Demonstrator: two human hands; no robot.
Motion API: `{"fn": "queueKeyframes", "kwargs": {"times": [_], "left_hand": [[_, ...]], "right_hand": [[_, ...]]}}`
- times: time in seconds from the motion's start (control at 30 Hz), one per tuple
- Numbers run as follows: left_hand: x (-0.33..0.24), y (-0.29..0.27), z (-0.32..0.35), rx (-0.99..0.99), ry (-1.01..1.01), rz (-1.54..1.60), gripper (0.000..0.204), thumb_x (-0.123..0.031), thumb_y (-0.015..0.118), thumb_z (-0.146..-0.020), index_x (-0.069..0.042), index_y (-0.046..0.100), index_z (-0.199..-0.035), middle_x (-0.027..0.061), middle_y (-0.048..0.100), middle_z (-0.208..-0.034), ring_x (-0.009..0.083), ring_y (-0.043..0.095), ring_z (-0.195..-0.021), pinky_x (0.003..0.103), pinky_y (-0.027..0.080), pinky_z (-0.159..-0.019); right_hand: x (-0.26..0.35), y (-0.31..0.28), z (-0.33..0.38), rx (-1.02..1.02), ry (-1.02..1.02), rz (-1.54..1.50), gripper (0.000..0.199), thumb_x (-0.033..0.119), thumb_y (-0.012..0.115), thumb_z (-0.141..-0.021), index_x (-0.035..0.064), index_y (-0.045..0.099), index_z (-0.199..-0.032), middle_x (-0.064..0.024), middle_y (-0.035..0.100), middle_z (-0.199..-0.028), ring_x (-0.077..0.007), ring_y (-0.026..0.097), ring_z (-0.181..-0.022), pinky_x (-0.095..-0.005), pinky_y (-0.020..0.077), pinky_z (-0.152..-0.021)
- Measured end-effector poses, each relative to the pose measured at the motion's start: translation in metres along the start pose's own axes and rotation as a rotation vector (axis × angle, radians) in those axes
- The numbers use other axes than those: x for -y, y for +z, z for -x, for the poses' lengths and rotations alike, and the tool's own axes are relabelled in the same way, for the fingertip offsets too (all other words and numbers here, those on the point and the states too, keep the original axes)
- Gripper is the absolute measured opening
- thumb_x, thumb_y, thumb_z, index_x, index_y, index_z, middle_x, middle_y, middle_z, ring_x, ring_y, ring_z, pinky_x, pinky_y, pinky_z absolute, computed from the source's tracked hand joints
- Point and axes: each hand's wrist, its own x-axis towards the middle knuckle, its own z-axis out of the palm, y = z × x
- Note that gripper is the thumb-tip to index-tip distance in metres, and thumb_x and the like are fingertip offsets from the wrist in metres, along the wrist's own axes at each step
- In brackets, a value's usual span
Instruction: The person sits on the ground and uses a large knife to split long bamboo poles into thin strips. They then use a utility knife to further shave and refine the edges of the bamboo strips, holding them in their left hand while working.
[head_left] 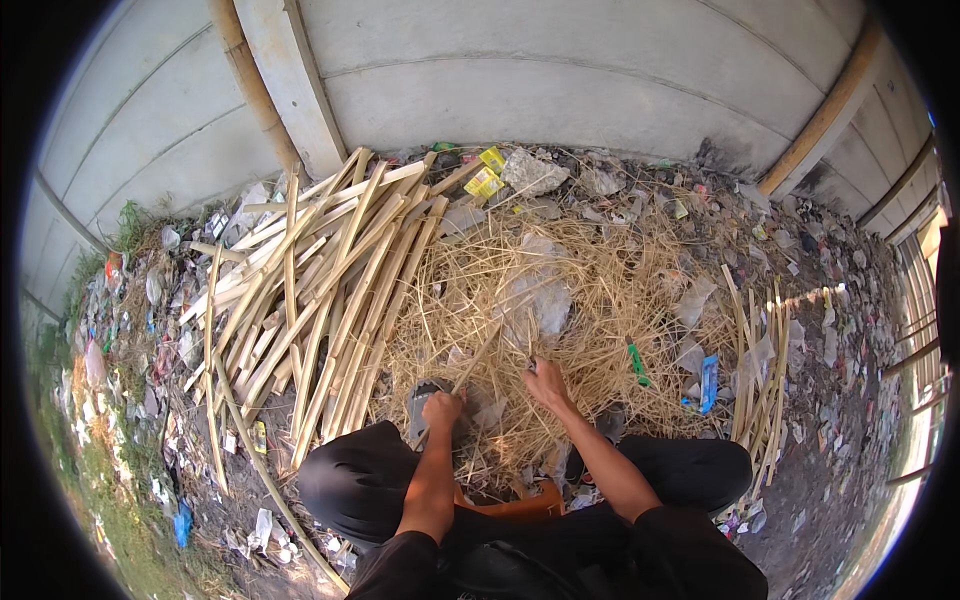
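My left hand (pixel 442 411) is closed round the lower end of a bamboo strip (pixel 478 356), which slants up and to the right from my fist. My right hand (pixel 546 384), a little farther right, grips a knife (pixel 531 350) whose thin blade points away from me. Blade and strip are apart, with a small gap between them. Pale shavings (pixel 620 290) lie thick on the ground beneath and beyond both hands. To the left, a large loose pile of split bamboo strips (pixel 330 290) reaches toward the wall. My fingers hide most of the knife's handle.
A green-handled tool (pixel 637 362) and a blue wrapper (pixel 709 384) lie right of my hands. Farther right is a smaller bundle of thin strips (pixel 765 370). A concrete wall (pixel 560 90) closes off the far side. Litter and stones cover the surrounding ground.
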Motion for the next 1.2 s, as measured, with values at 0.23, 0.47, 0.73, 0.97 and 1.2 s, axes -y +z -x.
{"fn": "queueKeyframes", "kwargs": {"times": [0.23, 0.47, 0.73, 0.97, 1.2], "left_hand": [[-0.006, -0.005, -0.008, 0.048, -0.062, 0.003, 0.074, -0.074, 0.072, -0.083, -0.002, 0.08, -0.091, 0.0232, 0.078, -0.098, 0.0441, 0.077, -0.097, 0.053, 0.062, -0.086], [-0.007, -0.018, -0.013, 0.174, -0.072, 0.013, 0.069, -0.07, 0.072, -0.086, -0.005, 0.081, -0.105, 0.0229, 0.079, -0.109, 0.0417, 0.077, -0.104, 0.051, 0.061, -0.091], [-0.009, -0.016, -0.01, 0.234, -0.118, 0.011, 0.075, -0.074, 0.07, -0.086, -0.004, 0.08, -0.111, 0.0215, 0.077, -0.12, 0.0401, 0.073, -0.116, 0.05, 0.059, -0.097], [-0.002, -0.017, -0.01, 0.221, -0.137, 0.064, 0.073, -0.071, 0.069, -0.088, -0.002, 0.078, -0.111, 0.0235, 0.077, -0.116, 0.0432, 0.074, -0.111, 0.052, 0.059, -0.095], [0.003, -0.012, -0.017, 0.191, -0.171, 0.139, 0.062, -0.06, 0.069, -0.091, -0.001, 0.078, -0.108, 0.0244, 0.077, -0.114, 0.0449, 0.074, -0.109, 0.052, 0.06, -0.093]], "right_hand": [[0.08, -0.041, 0.002, -0.402, -0.404, -0.557, 0.03, 0.021, 0.062, -0.1, -0.0072, 0.066, -0.111, -0.0207, 0.067, -0.078, -0.0211, 0.064, -0.068, -0.0378, 0.0455, -0.06], [-0.034, 0.018, 0.005, 0.255, 0.259, 0.014, 0.048, 0.031, 0.063, -0.1, -0.0062, 0.061, -0.131, -0.0163, 0.065, -0.089, -0.027, 0.061, -0.074, -0.0473, 0.0486, -0.069], [-0.023, -0.001, 0.025, 0.179, 0.205, -0.361, 0.066, 0.047, 0.063, -0.105, -0.0022, 0.056, -0.149, -0.01, 0.068, -0.08, -0.0198, 0.064, -0.062, -0.0403, 0.0519, -0.063], [-0.029, -0.017, 0.031, 0.061, 0.005, -0.092, 0.058, 0.054, 0.055, -0.109, -0.0021, 0.071, -0.107, -0.0056, 0.057, -0.06, -0.0181, 0.054, -0.051, -0.0385, 0.0451, -0.054], [-0.015, 0.001, 0.032, -0.084, -0.062, -0.156, 0.063, 0.057, 0.051, -0.109, -0.0017, 0.068, -0.095, -0.0057, 0.047, -0.059, -0.02, 0.042, -0.049, -0.0438, 0.04, -0.054]]}}
